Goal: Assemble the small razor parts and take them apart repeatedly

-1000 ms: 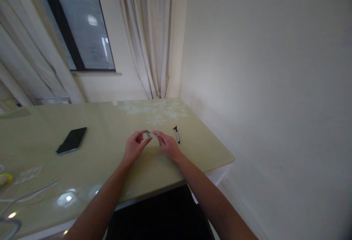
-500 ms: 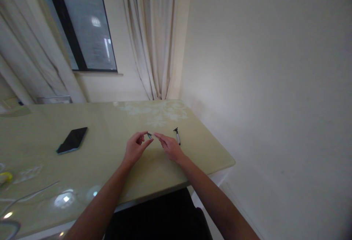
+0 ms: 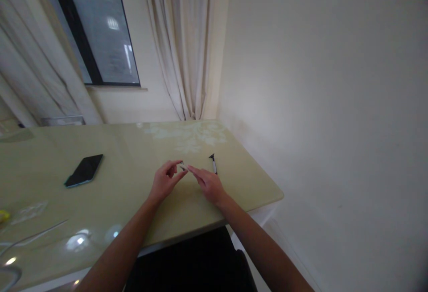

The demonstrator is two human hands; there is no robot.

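My left hand (image 3: 164, 180) pinches a small dark-and-pale piece (image 3: 183, 166) between thumb and forefinger, just above the table. It is too small to tell its kind. My right hand (image 3: 207, 184) meets it from the other side, fingers pressed together and their tips at the piece. Whatever those fingers may grip is hidden. Just beyond my right hand lies a razor (image 3: 214, 165) with a dark T-shaped head and a grey handle, its lower end partly covered by the hand.
A dark phone-like tablet (image 3: 84, 170) lies on the glossy table (image 3: 127, 158) to the left. Nearer are a clear plastic wrapper (image 3: 30, 212), a yellow item (image 3: 4, 215) and a pale cable (image 3: 43, 231). A wall (image 3: 317, 104) borders the right side.
The small piece has turned between my left fingers and shows more of a pale side. My right fingertips have come closer to it. The view has shifted slightly.
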